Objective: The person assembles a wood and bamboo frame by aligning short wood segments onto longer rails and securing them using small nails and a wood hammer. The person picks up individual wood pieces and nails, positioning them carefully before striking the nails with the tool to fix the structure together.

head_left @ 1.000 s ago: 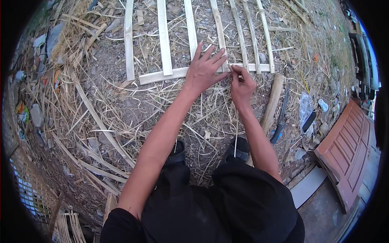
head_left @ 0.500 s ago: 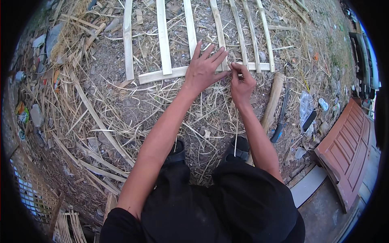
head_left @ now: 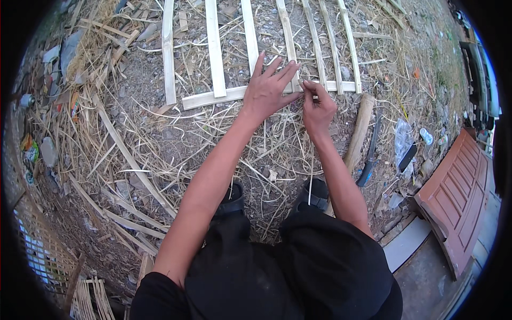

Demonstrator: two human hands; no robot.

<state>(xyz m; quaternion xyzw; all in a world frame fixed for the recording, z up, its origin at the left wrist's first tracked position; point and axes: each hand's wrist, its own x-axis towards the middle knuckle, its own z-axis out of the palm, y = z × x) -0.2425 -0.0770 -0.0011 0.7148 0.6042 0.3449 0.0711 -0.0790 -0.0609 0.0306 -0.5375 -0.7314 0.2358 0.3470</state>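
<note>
A flat pale bamboo strip (head_left: 210,98) lies crosswise on the ground, with the near ends of several long bamboo strips (head_left: 216,58) resting across it. My left hand (head_left: 265,93) is spread open over the crosswise strip, fingers reaching to one long strip (head_left: 286,32). Just to its right, my right hand (head_left: 319,111) is closed in a pinch at that crossing. What its fingertips hold is too small to make out. Below the right hand hangs or lies a thin pale sliver (head_left: 312,170); whether it is joined to the pinch is unclear.
To the right of my right forearm lie a wooden stick (head_left: 358,130) and a long dark-bladed knife (head_left: 370,154). Farther right are a clear plastic bag (head_left: 402,144) and a brown panelled board (head_left: 456,197). Loose bamboo strips (head_left: 130,157) and shavings cover the ground at left.
Almost nothing differs. The right hand's pinched fingertips have shifted very slightly at the crossing; the left hand stays in place on the strips.
</note>
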